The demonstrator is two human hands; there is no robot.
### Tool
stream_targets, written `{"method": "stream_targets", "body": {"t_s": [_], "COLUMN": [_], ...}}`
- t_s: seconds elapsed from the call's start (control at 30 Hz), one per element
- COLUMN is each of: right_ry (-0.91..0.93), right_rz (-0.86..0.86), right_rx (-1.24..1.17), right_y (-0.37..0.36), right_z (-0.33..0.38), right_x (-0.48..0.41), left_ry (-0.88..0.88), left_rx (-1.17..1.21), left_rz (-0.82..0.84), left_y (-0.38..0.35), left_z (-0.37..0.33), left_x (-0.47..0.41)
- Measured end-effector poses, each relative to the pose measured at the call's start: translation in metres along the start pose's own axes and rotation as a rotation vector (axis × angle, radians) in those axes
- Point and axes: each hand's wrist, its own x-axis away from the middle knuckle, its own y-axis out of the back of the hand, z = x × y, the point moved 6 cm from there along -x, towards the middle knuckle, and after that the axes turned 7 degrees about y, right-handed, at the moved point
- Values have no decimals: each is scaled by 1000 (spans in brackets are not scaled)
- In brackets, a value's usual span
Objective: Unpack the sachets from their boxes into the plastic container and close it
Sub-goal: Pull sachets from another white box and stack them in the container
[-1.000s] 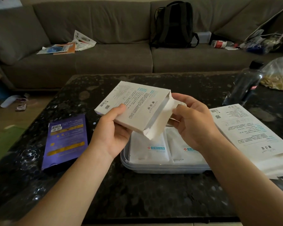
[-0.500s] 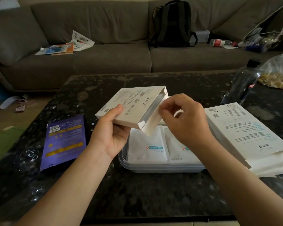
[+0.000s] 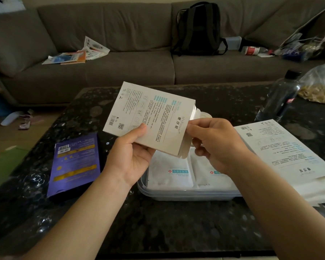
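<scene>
Head view. Table: dark speckled stone, glossy. On it:
- plastic container, lid off, white sachets flat inside
- purple box to its left
- stacked boxes to its right
- bottle and bag far right

White box, tilted above the container: left hand grips its near edge; right hand has curled fingers pinching its open end.

Behind: grey sofa with backpack and magazines.

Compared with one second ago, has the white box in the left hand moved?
Yes. The white box tilted up toward the camera; its far edge rose higher above the plastic container, which stayed in place.
</scene>
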Motion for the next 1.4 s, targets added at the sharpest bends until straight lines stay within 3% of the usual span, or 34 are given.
{"method": "stream_targets", "body": {"t_s": [0.3, 0.53, 0.7, 0.9, 1.2, 1.4], "right_ry": [91, 69, 100, 237, 409, 354], "right_rz": [-8, -13, 17, 2, -86, -35], "right_rx": [-23, 64, 147, 252, 283, 253], "right_y": [14, 30, 38, 31, 18, 15], "right_z": [25, 28, 36, 55, 64, 61], "right_x": [-4, -5, -6, -5, -4, -7], "left_ry": [47, 138, 135, 115, 40, 48], "left_rx": [7, -230, -619, -480, -484, -483], "left_rz": [73, 134, 104, -27, -163, -188], "left_y": [6, 22, 28, 26, 28, 35], "left_z": [-12, -26, -29, -29, -29, -28], "left_x": [-4, -11, -13, -15, -14, -16]}}
